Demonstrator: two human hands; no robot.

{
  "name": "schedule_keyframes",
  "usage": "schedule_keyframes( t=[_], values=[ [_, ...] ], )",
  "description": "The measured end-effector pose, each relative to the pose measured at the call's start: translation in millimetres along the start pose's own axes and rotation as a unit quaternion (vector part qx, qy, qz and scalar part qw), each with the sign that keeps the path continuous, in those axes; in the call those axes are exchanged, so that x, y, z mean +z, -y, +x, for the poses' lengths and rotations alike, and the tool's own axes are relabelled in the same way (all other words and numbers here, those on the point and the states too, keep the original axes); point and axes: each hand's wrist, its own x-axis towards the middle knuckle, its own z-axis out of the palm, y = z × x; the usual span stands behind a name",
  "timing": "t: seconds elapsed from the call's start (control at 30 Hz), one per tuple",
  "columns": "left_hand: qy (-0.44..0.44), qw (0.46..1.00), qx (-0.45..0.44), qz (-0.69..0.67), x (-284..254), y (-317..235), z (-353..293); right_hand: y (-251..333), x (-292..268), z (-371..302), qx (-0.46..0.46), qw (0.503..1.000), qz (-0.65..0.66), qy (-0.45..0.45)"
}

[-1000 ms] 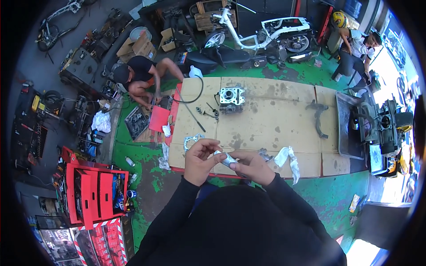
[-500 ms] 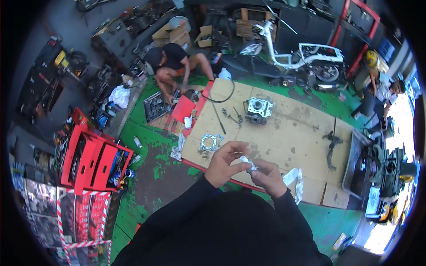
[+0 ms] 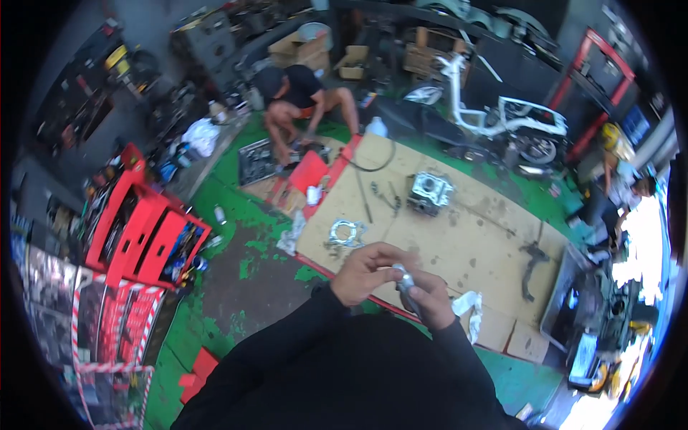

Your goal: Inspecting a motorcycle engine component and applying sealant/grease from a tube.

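Above the near edge of the cardboard-covered table (image 3: pixel 473 244), my right hand (image 3: pixel 430 297) is closed round a small silvery-white tube (image 3: pixel 405 279). My left hand (image 3: pixel 364 276) comes in from the other side with fingers curled, its thumb tip against the tube's upper end. Motion blurs the fingertips, and part of the tube is hidden in my right palm. Just beyond my left hand lies a ring-shaped metal gasket plate (image 3: pixel 344 232). An engine block (image 3: pixel 430 193) stands farther back. Beside my right hand a white cloth (image 3: pixel 469 308) lies at the table's edge.
Bolts, a rod and a black hose (image 3: pixel 376 169) lie on the table's left part; a dark metal bracket (image 3: pixel 532 271) is at right. A person crouches over parts (image 3: pixel 301 107) at far left. A red tool cabinet (image 3: pixel 147 236) and white scooter frame (image 3: pixel 466 107) stand around.
The tube has tilted more upright in my right hand, and my left fingers have drawn in around its end. My view has shifted and turned slightly, so the table appears moved.
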Motion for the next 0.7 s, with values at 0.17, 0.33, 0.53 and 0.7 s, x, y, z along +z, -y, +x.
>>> schedule_keyframes(
  t=[0.17, 0.33, 0.53, 0.7],
  values=[
    [-0.127, 0.985, 0.050, 0.104, -5, -5, 0, -15, 6, 19, -0.173, 0.941, -0.281, -0.074],
    [-0.123, 0.987, 0.051, 0.088, -22, -7, 1, -12, 24, 29, -0.212, 0.913, -0.330, -0.109],
    [-0.033, 0.993, 0.060, 0.092, -42, -8, 10, -25, 42, 27, -0.178, 0.949, -0.208, -0.158],
    [0.070, 0.987, 0.067, 0.128, -59, -17, 17, -27, 60, 24, -0.048, 0.981, -0.080, -0.169]
  ],
)
